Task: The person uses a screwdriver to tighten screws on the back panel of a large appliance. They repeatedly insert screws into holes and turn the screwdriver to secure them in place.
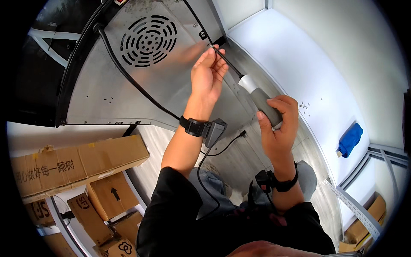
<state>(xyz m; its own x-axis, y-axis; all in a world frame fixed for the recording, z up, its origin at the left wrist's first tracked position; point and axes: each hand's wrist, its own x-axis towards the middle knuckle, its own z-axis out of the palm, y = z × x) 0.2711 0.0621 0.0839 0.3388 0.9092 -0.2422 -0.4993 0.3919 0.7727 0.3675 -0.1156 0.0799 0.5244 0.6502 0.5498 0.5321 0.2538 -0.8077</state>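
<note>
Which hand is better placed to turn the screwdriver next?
Right, most likely: the right hand grips the screwdriver's grey handle, while the left hand is up by its black shaft, near the metal panel.

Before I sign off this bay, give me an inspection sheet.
Surface: metal panel with a round vent; white table alongside.
Job's things: screwdriver, tip end near the panel's edge.
Clutter: small bits, possibly screws, and a blue bundle on the table.
Hands: right hand grips the screwdriver's handle; left hand at its tip end, grip unclear.
Cables: black cable crosses the panel.
Surroundings: cartons lower left.
</note>
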